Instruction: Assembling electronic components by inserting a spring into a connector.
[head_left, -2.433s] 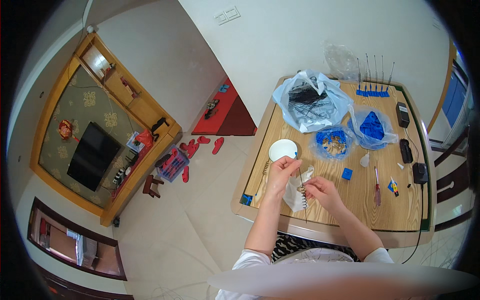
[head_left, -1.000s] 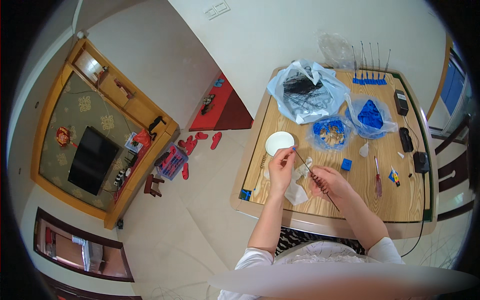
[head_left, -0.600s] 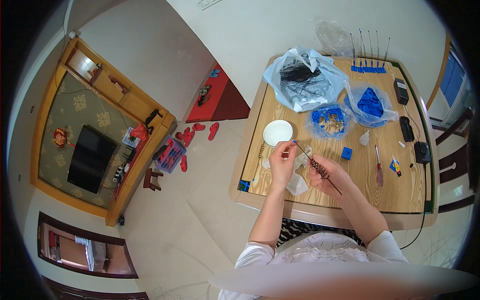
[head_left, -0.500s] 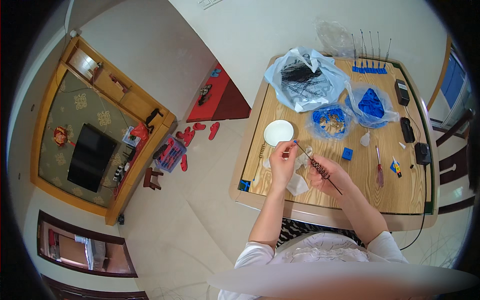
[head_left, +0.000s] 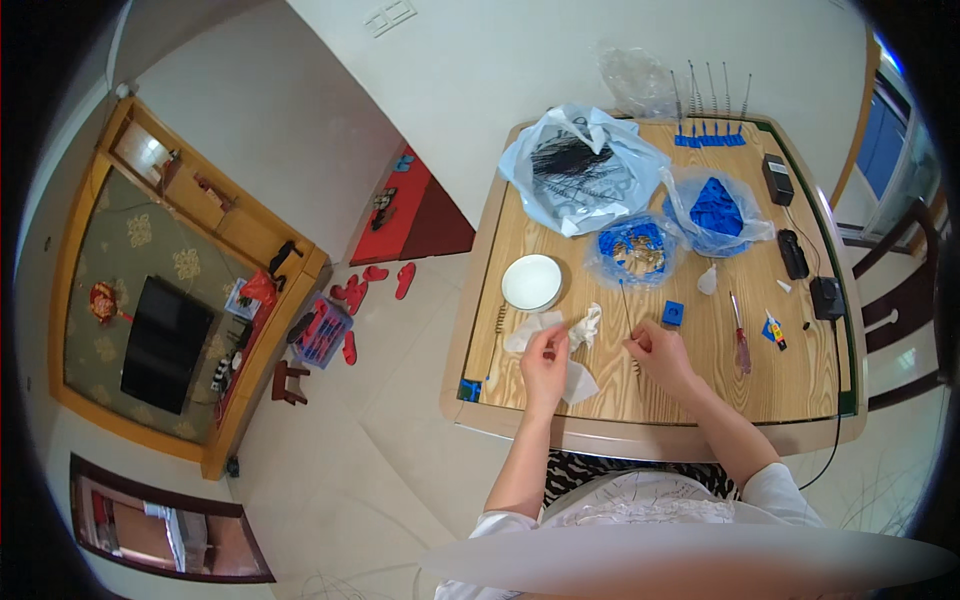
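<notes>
Between the thumb and fingers of my right hand is a dark coiled wire spring. Its straight end with a small blue tip points away from me, and part of the coil shows below the fingers. My left hand is apart from it, over white tissues, its fingertips pinched together; whatever is in them is hidden. A crumpled tissue and a white bowl lie beyond my left hand. A small blue block sits just past my right hand.
Farther back are a bag of black wire springs, a bag of small blue and brass-coloured parts and a bag of blue pieces. Springs stand in blue bases at the far edge. A screwdriver and glue tube lie right.
My hands have moved apart. The left has let go of the spring's tip and come lower over the tissues; the right has turned the spring more upright.
</notes>
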